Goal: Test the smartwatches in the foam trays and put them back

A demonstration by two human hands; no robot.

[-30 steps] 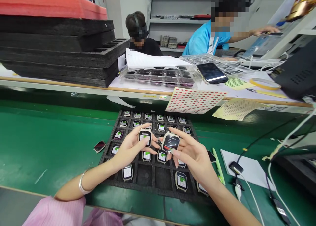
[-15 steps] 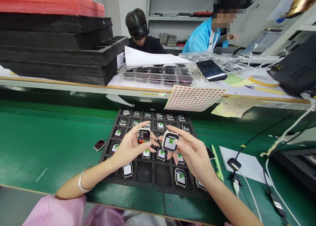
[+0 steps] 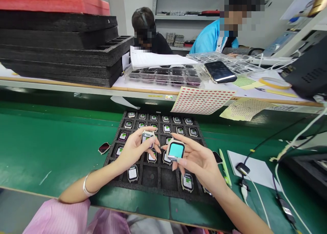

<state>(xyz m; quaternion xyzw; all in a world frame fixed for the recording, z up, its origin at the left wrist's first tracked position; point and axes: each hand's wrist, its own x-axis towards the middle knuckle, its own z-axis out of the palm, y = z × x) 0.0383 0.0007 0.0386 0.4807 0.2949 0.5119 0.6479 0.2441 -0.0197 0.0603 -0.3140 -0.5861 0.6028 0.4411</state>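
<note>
My left hand (image 3: 135, 146) is closed around a smartwatch without a strap (image 3: 148, 137), its thumb lying across the screen. My right hand (image 3: 195, 155) grips a second strapless smartwatch (image 3: 175, 150) by its edges; that screen glows plain cyan, and the thumb rests at its lower edge. Both watches are held above a black foam tray (image 3: 163, 192). Rows of similar watches fill many of its compartments, such as a lit watch (image 3: 133, 173) at the front left. Two front compartments show bare foam. My hands cover part of the tray.
A dark-screened watch piece (image 3: 104, 148) lies left of the tray. On the right are a green pen (image 3: 224, 167), a white pad (image 3: 258, 169) and cables. Behind stands a shelf holding stacked foam trays (image 3: 58, 56), a phone (image 3: 220, 72) and sticker sheets (image 3: 201, 101). Two people sit beyond.
The right watch's screen has gone from a white and green grid to plain cyan. My left thumb has moved up onto its watch's screen, which no longer shows the dark text page.
</note>
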